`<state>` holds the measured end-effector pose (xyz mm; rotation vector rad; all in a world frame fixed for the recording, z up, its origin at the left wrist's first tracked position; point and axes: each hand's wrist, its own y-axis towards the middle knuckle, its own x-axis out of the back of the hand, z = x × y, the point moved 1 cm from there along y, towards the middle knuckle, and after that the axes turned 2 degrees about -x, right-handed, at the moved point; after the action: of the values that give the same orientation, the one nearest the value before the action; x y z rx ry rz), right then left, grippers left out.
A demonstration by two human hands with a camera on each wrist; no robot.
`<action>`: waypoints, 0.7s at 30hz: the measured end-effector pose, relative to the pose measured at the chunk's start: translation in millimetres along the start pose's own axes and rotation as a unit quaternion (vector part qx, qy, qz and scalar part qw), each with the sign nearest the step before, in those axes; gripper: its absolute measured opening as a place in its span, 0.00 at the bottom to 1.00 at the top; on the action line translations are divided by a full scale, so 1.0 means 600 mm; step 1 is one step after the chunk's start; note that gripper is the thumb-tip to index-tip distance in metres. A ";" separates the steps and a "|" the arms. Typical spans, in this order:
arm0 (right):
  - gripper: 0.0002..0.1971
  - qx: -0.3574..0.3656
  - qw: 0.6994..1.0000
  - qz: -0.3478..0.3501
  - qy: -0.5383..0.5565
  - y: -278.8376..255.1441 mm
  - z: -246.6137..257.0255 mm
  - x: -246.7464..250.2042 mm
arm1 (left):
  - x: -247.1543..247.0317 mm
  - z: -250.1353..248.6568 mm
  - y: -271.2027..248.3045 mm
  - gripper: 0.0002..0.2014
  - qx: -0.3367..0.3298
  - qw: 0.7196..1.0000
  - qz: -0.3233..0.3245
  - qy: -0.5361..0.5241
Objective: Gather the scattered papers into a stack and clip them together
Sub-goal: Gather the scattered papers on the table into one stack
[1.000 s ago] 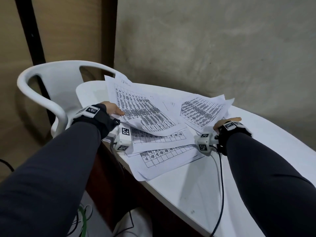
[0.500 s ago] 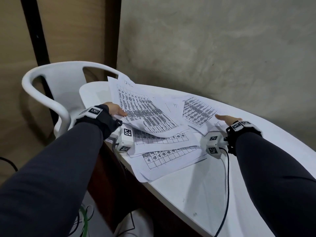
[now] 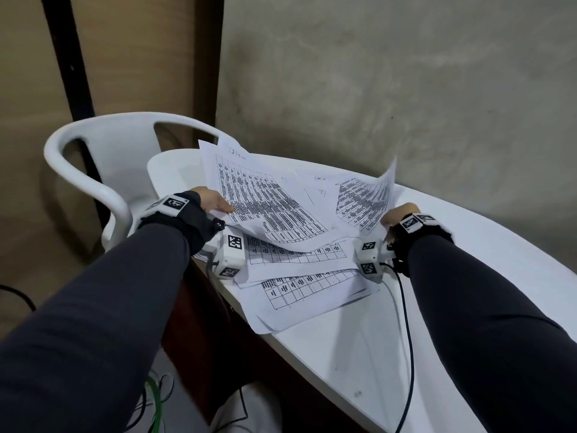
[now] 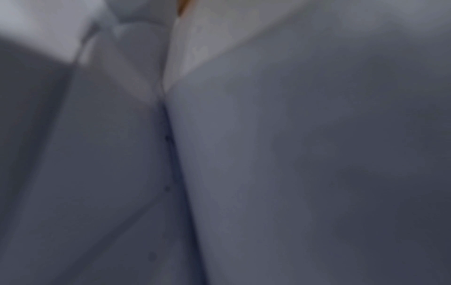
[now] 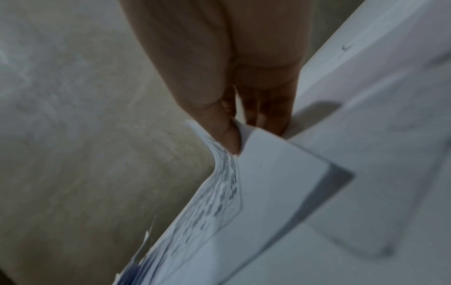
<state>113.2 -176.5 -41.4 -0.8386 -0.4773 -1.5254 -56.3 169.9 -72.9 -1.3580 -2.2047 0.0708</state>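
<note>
Several white printed sheets lie in a loose overlapping pile (image 3: 290, 264) on the near left part of a white table (image 3: 487, 245). My left hand (image 3: 215, 203) holds the pile's left edge, thumb on top of a large table-printed sheet (image 3: 265, 207), fingers hidden beneath. My right hand (image 3: 398, 215) pinches the right-hand sheet (image 3: 365, 198) and holds its edge raised. In the right wrist view the thumb and fingers of my right hand (image 5: 244, 135) pinch that sheet (image 5: 219, 202). The left wrist view shows only blurred paper (image 4: 268, 154). No clip is in view.
A white plastic chair (image 3: 93, 170) stands at the table's left end. A grey wall (image 3: 374, 89) runs close behind the table. A black cable (image 3: 407, 323) trails from the right wrist across the near tabletop. The table's near edge (image 3: 312, 364) drops to the floor.
My right hand has taken hold of the right-hand sheet and lifted its edge up and inward. My left hand stays at the pile's left edge.
</note>
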 end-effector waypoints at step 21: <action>0.10 0.096 0.966 -0.094 0.222 -0.096 0.043 0.016 | -0.061 -0.031 -0.072 0.36 -0.008 1.000 0.005 -0.011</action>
<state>63.7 -155.9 -7.1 -0.2889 -0.3698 -1.7494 -70.1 114.0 -59.0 -1.3841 -2.2206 0.0712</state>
